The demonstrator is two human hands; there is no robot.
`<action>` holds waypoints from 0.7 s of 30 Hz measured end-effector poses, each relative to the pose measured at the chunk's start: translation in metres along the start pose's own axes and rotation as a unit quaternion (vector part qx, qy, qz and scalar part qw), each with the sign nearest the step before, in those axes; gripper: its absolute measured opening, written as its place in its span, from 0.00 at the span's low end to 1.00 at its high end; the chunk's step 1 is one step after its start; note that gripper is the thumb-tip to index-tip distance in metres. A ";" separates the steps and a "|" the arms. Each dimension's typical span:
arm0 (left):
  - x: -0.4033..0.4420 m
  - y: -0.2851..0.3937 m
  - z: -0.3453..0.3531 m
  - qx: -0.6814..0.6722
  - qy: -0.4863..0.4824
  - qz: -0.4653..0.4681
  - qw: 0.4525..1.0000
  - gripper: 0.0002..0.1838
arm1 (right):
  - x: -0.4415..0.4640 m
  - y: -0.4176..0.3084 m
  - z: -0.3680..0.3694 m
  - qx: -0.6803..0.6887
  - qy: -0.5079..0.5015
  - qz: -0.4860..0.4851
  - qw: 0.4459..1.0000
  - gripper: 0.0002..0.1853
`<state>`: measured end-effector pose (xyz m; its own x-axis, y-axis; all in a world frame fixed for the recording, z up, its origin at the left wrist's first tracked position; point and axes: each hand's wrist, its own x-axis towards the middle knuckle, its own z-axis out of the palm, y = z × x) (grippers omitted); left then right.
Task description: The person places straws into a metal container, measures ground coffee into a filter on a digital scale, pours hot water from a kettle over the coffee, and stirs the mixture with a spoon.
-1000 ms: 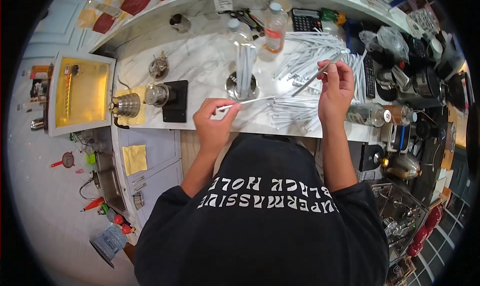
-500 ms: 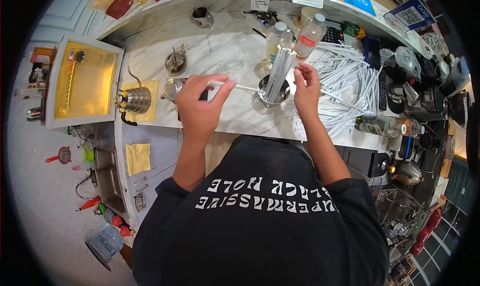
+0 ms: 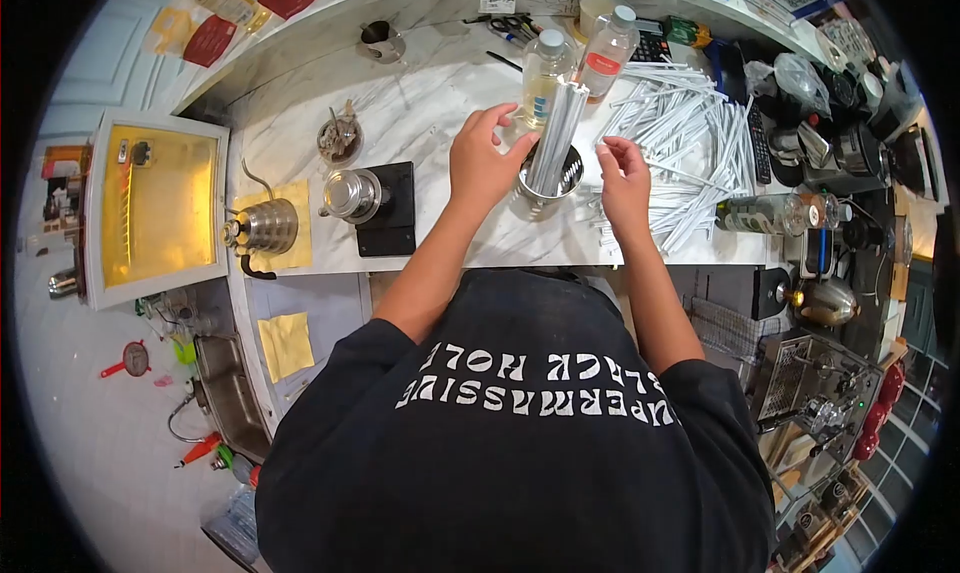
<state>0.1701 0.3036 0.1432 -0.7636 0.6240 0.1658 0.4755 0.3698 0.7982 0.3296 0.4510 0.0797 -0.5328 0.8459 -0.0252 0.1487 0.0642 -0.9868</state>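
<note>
A metal cup [image 3: 546,197] stands on the counter in front of me, with a bundle of white wrapped straws [image 3: 562,138] upright in it. My left hand [image 3: 488,165] is just left of the bundle, thumb and fingers spread, with nothing seen between them. On the other side of the cup is my right hand [image 3: 626,195], its fingers loosely curled and nothing visible in them. Beside that hand, a large loose pile of white wrapped straws [image 3: 685,158] covers the counter. Two capped bottles, one clear [image 3: 548,73] and one with a red label [image 3: 607,53], stand behind the cup.
A black scale [image 3: 388,213] and a glass server with a metal top [image 3: 350,195] are left of my arm. Further left stands a gooseneck kettle [image 3: 268,227] on a yellow cloth. A bottle [image 3: 765,214] lies at the right, near a remote control [image 3: 759,143].
My left hand has moved right to the cup, and the single straw it held no longer shows in it. My right hand has shifted slightly right and down. The view has moved a little.
</note>
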 end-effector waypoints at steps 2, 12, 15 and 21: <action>-0.005 -0.018 0.011 0.004 -0.031 -0.016 0.999 0.24 | 0.003 -0.009 0.008 -0.030 -0.027 -0.010 0.999 0.19; 0.020 -0.038 0.042 0.028 -0.097 0.042 0.994 0.13 | 0.035 -0.036 0.032 -0.082 -0.088 -0.041 0.992 0.16; 0.017 -0.031 0.039 0.029 -0.099 0.023 0.994 0.12 | 0.036 -0.025 0.031 -0.079 -0.092 -0.037 0.992 0.16; 0.009 -0.046 0.046 0.037 -0.063 0.043 0.996 0.17 | 0.026 -0.016 0.024 -0.067 -0.090 -0.031 0.993 0.19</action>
<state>0.1612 0.3234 0.0814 -0.6600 0.7351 0.1547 0.5718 0.3580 0.7381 0.2929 0.4591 0.0912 -0.6827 0.7307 -0.0052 0.2146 0.1937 -0.9573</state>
